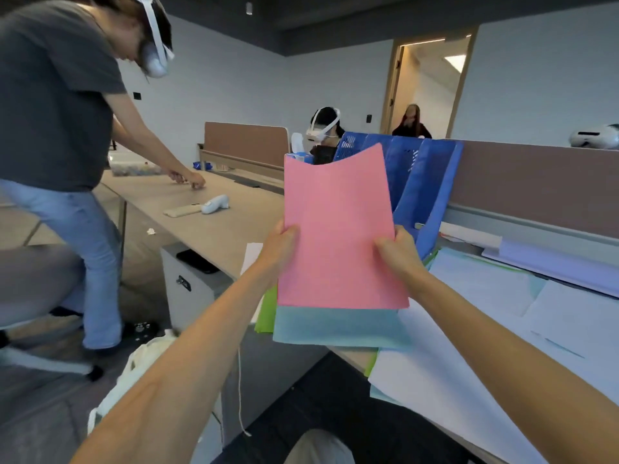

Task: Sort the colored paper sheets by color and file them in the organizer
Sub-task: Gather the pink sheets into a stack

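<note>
Nearest to me, large white paper sheets [469,329] lie loose over the pale wooden desk [241,229]. A light blue paper sheet [338,326], with a green paper sheet [268,313] beside it, reaches past the desk's edge; I think a bump from a forearm could send them to the floor. Above them the left hand [281,242] and the right hand [398,252] each pinch one side edge of the pink paper sheet [338,229], thumbs in front, holding it upright in the air. Its top edge curves, so it may catch on a divider and crumple when it enters the blue plastic slotted organizer [425,182] just behind. Which slot is meant for pink I cannot tell; a wrong slot would mix the colours.
</note>
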`<control>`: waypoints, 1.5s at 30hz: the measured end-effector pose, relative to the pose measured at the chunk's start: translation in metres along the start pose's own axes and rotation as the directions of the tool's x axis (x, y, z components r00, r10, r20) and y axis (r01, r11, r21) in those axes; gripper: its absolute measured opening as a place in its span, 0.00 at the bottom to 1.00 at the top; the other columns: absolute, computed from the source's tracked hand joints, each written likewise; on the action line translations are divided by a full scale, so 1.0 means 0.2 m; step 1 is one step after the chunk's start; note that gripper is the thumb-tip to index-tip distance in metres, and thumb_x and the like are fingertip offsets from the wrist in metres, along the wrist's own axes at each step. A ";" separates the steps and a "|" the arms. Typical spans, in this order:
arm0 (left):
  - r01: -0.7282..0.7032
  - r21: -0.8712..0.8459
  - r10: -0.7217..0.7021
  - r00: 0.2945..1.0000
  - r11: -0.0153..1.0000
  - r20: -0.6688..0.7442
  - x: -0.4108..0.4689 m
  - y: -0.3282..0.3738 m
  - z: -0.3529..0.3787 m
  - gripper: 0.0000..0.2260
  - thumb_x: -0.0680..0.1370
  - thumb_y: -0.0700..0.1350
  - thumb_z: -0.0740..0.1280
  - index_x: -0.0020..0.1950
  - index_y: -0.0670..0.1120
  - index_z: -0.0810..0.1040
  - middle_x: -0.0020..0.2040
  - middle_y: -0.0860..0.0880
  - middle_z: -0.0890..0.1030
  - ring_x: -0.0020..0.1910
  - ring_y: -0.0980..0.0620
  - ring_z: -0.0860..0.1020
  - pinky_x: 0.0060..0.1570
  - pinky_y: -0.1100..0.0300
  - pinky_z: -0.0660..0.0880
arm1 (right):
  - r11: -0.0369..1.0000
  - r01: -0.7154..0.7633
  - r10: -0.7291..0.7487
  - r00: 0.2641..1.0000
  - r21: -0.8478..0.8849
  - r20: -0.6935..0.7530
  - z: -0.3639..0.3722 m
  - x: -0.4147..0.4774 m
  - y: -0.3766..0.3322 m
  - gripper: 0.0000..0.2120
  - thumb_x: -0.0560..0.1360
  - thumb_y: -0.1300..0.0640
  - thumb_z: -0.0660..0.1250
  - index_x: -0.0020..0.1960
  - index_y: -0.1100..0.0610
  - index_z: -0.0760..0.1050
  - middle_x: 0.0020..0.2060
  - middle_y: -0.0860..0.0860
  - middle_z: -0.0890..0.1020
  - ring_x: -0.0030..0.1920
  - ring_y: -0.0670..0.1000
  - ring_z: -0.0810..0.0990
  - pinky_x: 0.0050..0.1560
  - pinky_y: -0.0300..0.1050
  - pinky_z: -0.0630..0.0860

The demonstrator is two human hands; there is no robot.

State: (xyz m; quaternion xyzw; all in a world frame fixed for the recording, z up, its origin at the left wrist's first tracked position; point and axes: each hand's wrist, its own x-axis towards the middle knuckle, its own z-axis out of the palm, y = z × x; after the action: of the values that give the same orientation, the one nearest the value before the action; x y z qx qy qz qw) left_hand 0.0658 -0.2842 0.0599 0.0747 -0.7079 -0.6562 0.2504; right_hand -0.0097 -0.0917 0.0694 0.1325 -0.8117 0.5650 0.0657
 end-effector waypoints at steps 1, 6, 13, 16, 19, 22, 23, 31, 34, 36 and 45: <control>0.013 0.016 -0.012 1.000 1.000 -0.016 -0.01 -0.02 -0.07 0.15 0.78 0.42 0.56 0.60 0.54 0.74 0.48 0.51 0.82 0.42 0.51 0.79 0.46 0.53 0.78 | 1.000 -0.026 0.026 0.998 -0.002 0.052 0.06 0.00 0.00 0.16 0.67 0.55 0.59 0.54 0.56 0.72 0.49 0.52 0.79 0.47 0.54 0.79 0.49 0.50 0.78; 0.087 -0.044 -0.093 0.982 0.995 -0.165 -0.08 -0.10 -0.40 0.11 0.80 0.43 0.58 0.59 0.53 0.74 0.44 0.51 0.81 0.39 0.50 0.79 0.39 0.57 0.76 | 0.993 -0.114 0.105 0.962 0.022 0.252 0.29 -0.01 -0.04 0.03 0.71 0.62 0.58 0.40 0.55 0.69 0.36 0.50 0.76 0.34 0.50 0.74 0.36 0.42 0.73; 0.115 -0.131 -0.153 0.932 0.985 -0.329 -0.11 -0.21 -0.72 0.11 0.80 0.39 0.58 0.60 0.47 0.75 0.42 0.49 0.80 0.35 0.51 0.76 0.35 0.59 0.73 | 0.866 0.125 0.077 0.924 -0.484 0.375 0.47 0.01 0.00 0.17 0.73 0.55 0.64 0.60 0.62 0.74 0.55 0.59 0.79 0.51 0.56 0.78 0.50 0.51 0.78; 0.116 -0.122 -0.152 0.924 0.986 -0.351 -0.13 -0.22 -0.81 0.10 0.80 0.40 0.58 0.58 0.48 0.75 0.43 0.47 0.80 0.37 0.50 0.76 0.38 0.57 0.73 | 0.751 0.236 0.123 0.867 -0.616 0.482 0.55 -0.01 -0.03 0.32 0.69 0.39 0.68 0.59 0.64 0.73 0.51 0.59 0.79 0.43 0.53 0.72 0.40 0.46 0.68; 0.123 -0.111 -0.156 0.914 0.986 -0.374 -0.15 -0.22 -0.90 0.10 0.80 0.39 0.59 0.57 0.47 0.76 0.44 0.46 0.79 0.38 0.49 0.75 0.40 0.56 0.72 | 0.698 0.246 0.219 0.821 -0.673 0.528 0.64 -0.02 -0.05 0.53 0.57 0.24 0.64 0.70 0.59 0.63 0.60 0.56 0.72 0.50 0.53 0.68 0.44 0.46 0.67; 0.141 -0.077 -0.160 0.912 0.987 -0.377 -0.18 -0.20 -0.97 0.10 0.80 0.39 0.58 0.57 0.47 0.76 0.44 0.46 0.79 0.40 0.47 0.75 0.41 0.56 0.73 | 0.634 0.272 0.274 0.796 -0.724 0.540 0.67 -0.05 -0.07 0.57 0.62 0.25 0.64 0.77 0.59 0.50 0.73 0.58 0.60 0.66 0.58 0.68 0.62 0.53 0.70; 0.144 -0.066 -0.158 0.915 0.987 -0.372 -0.19 -0.19 -0.97 0.10 0.80 0.38 0.58 0.54 0.48 0.76 0.43 0.46 0.79 0.39 0.48 0.75 0.40 0.56 0.73 | 0.602 0.284 0.289 0.794 -0.746 0.535 0.67 -0.06 -0.09 0.56 0.64 0.26 0.65 0.78 0.58 0.48 0.75 0.58 0.56 0.69 0.60 0.66 0.65 0.55 0.69; 0.159 -0.040 -0.162 0.917 0.986 -0.365 -0.24 -0.16 -1.00 0.11 0.80 0.38 0.57 0.56 0.48 0.75 0.41 0.49 0.79 0.36 0.51 0.75 0.37 0.59 0.72 | 0.561 0.242 0.391 0.765 -0.792 0.511 0.65 -0.11 -0.21 0.40 0.68 0.40 0.69 0.72 0.56 0.59 0.64 0.54 0.69 0.55 0.57 0.76 0.53 0.47 0.77; 0.156 -0.036 -0.159 0.918 0.987 -0.363 -0.24 -0.15 -1.02 0.10 0.81 0.39 0.57 0.56 0.49 0.75 0.42 0.49 0.79 0.37 0.51 0.75 0.39 0.58 0.72 | 0.541 0.246 0.413 0.756 -0.804 0.508 0.66 -0.13 -0.24 0.35 0.71 0.43 0.68 0.72 0.56 0.60 0.56 0.54 0.70 0.59 0.58 0.75 0.58 0.50 0.77; 0.157 -0.027 -0.156 0.920 0.987 -0.360 -0.24 -0.13 -1.03 0.10 0.81 0.40 0.57 0.57 0.49 0.75 0.42 0.49 0.79 0.37 0.51 0.76 0.38 0.58 0.73 | 0.495 0.278 0.403 0.765 -0.823 0.502 0.67 -0.15 -0.25 0.33 0.72 0.44 0.66 0.71 0.57 0.61 0.57 0.55 0.71 0.60 0.58 0.75 0.57 0.49 0.75; 0.142 -0.040 -0.147 0.926 0.989 -0.347 -0.24 -0.07 -1.00 0.09 0.80 0.39 0.57 0.53 0.49 0.75 0.43 0.48 0.79 0.38 0.50 0.76 0.39 0.58 0.73 | 0.567 0.246 0.392 0.759 -0.786 0.520 0.67 -0.15 -0.23 0.28 0.73 0.48 0.61 0.70 0.56 0.62 0.64 0.54 0.70 0.61 0.57 0.74 0.58 0.50 0.76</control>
State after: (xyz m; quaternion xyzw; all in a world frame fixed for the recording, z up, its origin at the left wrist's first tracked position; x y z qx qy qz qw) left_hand 0.1943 -0.4434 0.0374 0.2398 -0.6401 -0.6543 0.3235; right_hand 0.0390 -0.2278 0.0561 0.2359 -0.9522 0.0422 -0.1896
